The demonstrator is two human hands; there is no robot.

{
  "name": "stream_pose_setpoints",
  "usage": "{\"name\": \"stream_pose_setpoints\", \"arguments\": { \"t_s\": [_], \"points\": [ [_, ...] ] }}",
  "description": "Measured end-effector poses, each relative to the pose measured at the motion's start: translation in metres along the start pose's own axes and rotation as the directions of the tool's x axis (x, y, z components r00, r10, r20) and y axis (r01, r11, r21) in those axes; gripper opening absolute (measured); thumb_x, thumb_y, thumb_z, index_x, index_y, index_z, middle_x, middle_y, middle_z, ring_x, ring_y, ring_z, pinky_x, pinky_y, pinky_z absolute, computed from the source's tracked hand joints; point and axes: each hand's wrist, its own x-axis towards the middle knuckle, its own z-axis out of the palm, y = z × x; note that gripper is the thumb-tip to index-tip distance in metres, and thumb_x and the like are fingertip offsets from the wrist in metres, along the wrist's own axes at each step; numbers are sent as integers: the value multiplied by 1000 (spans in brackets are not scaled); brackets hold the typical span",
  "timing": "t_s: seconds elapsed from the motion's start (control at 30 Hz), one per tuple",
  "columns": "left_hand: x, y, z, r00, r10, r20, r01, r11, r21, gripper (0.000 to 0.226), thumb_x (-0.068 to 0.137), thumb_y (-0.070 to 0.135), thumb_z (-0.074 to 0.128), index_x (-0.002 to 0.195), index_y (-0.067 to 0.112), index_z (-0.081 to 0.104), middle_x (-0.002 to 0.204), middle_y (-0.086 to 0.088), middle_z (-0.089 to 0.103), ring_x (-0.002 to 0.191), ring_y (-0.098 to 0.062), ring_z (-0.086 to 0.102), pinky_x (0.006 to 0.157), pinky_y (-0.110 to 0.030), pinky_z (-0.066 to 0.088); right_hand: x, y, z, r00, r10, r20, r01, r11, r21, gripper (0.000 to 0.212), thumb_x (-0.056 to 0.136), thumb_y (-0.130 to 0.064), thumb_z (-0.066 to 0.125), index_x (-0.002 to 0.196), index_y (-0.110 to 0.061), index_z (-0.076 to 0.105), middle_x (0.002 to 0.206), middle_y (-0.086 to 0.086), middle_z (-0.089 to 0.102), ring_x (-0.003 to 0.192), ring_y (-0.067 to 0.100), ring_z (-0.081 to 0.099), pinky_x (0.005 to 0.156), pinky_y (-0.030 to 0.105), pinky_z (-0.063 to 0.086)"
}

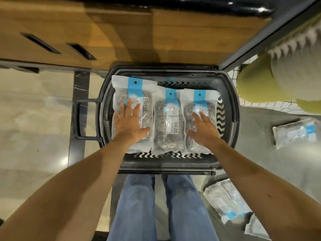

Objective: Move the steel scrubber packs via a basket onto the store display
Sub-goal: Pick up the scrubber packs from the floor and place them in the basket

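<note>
3 packs [167,122] in our basket [234,101].
Our left hand [129,122] and right hand [203,129] press spread; slick packs may slide when lifted.

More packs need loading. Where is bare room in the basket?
Only slim strips of basket floor: between right pack and right wall, behind middle pack, along the near wall. Crowded middle: left hand flat on left pack, right hand on right pack.

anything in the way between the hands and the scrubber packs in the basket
Nothing visible: the left hand lies flat on the left pack, the right hand on the right pack, in the open basket.
</note>
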Motion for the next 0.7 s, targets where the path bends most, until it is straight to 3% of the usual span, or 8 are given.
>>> {"name": "stream_pose_setpoints", "arguments": {
  "t_s": [0.17, 0.37, 0.53, 0.7],
  "points": [
    [-54, 23, -52, 976, 208, -65, -204, 976, 70, 87, 85, 54, 58, 151, 23, 12, 160, -4, 6, 146, -28, 9, 119, -44, 10, -68, -26, -37, 992, 17, -122, -14, 1000, 27, 72, 94, -38, 52, 151, -20, 12, 157, 7, 18, 144, 28, 18, 116, 42, 21],
    [-140, 59, -121, 890, 453, -48, -437, 880, 188, 81, 87, 56, 53, 151, 24, 15, 158, -2, 16, 144, -23, 17, 119, -39, 14, -185, -47, -76, 965, 54, -257, -45, 998, 42, 66, 95, -39, 49, 149, -20, 17, 152, 5, 29, 138, 26, 31, 109, 39, 32],
    [-187, 109, -164, 718, 689, -95, -633, 704, 322, 77, 86, 57, 53, 148, 22, 23, 155, -5, 26, 140, -24, 26, 115, -40, 19, -281, -31, -106, 884, 222, -411, -155, 969, 190, 61, 94, -37, 52, 146, -18, 25, 144, 9, 38, 130, 29, 37, 103, 39, 35],
    [-233, 179, -188, 484, 873, -64, -763, 457, 457, 74, 86, 58, 50, 145, 18, 30, 148, -5, 36, 136, -24, 32, 112, -39, 25, -362, -4, -117, 738, 407, -538, -244, 905, 350, 61, 93, -36, 54, 145, -17, 28, 143, 10, 38, 130, 28, 37, 100, 37, 37]
  ]
}}
